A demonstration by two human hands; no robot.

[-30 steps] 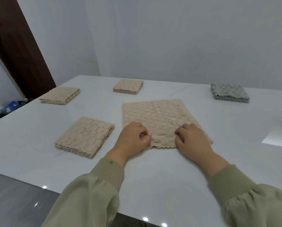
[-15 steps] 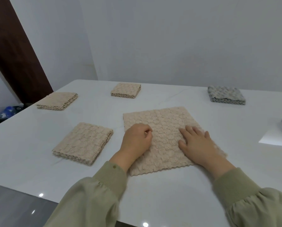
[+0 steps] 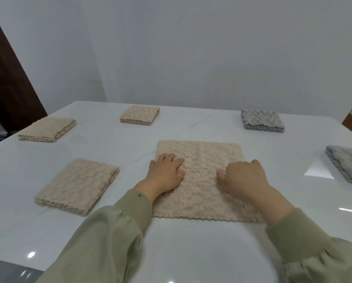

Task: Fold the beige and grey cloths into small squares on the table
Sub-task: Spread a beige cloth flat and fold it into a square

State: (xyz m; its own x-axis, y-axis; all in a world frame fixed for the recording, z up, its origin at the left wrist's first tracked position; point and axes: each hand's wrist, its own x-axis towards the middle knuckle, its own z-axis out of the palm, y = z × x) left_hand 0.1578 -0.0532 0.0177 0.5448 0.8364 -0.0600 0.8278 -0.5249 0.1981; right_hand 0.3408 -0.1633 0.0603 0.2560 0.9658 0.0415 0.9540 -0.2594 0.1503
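While both hands — left hand (image 3: 165, 174), right hand (image 3: 245, 176) — pressed flat, gripping nothing, on the beige cloth (image 3: 201, 186), smoothing seemed underway — likely next, another halving fold.

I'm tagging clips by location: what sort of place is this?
Probably a plain room indoors, perhaps a home dining area: a glossy white table by bare white walls, a dark wooden door on the left.
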